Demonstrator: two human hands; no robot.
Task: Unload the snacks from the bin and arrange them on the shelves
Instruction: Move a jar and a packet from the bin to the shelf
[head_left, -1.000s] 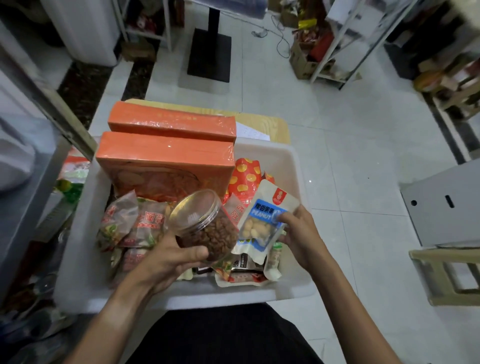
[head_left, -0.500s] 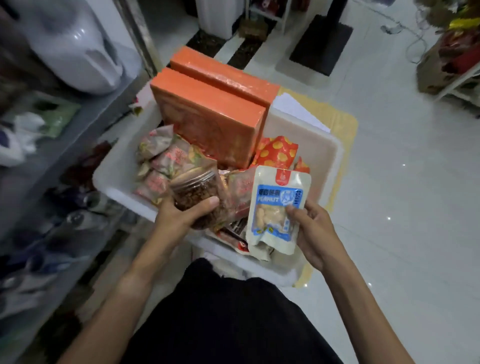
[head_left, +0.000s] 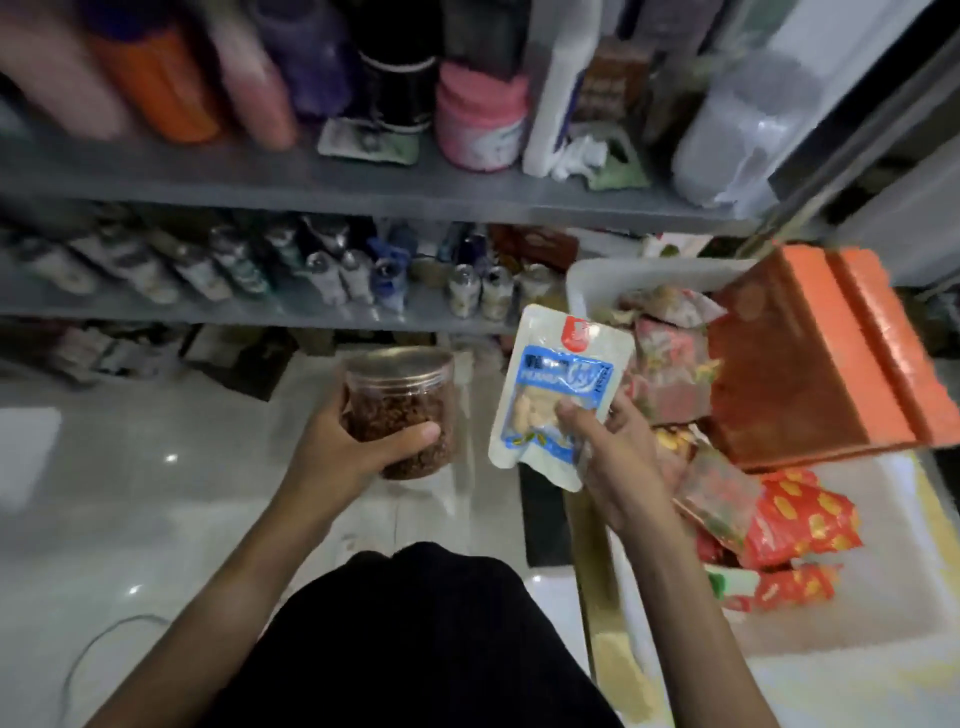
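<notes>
My left hand grips a clear plastic jar of brown snack, upright, in front of the grey shelves. My right hand pinches a white and blue peanut pouch by its lower part, just right of the jar. Both are held in the air over the floor, left of the white bin. The bin holds two orange boxes, red and yellow packets and several small wrapped snacks.
The upper shelf carries bottles, a pink tub and white jugs. The lower shelf holds rows of cans and small bottles. Pale tiled floor lies below, with a thin cable at the lower left.
The view has swung left from the bin to the shelves. Both hands have carried the jar and the peanut pouch out of the bin, which now sits at the right.
</notes>
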